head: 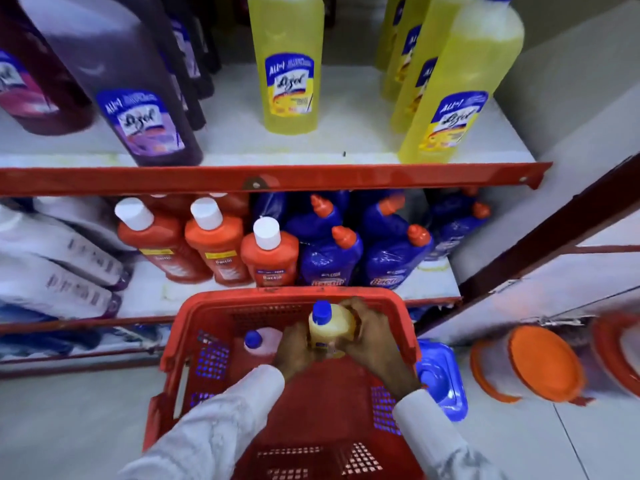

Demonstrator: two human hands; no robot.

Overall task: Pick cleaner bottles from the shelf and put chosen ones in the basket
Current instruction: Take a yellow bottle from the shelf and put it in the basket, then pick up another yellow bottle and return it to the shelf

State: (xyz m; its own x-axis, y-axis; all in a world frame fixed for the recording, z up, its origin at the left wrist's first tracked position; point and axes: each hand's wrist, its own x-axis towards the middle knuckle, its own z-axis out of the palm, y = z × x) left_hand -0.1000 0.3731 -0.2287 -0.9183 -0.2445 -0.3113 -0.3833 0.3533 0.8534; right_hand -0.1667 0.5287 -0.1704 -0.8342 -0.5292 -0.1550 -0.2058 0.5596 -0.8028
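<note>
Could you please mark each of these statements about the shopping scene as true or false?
1. Both hands hold the yellow plastic bottle with the blue cap over the red plastic basket. True: the left hand and right hand clasp it from either side.
2. The basket is empty. False: a pink bottle with a blue cap already lies inside it.
3. Tall yellow bottles stand on the upper shelf. True.
4. The orange bottles on the lower shelf have blue caps. False: their caps are white.
5. The dark purple bottle stands to the right of the yellow ones. False: it stands to their left.
</note>
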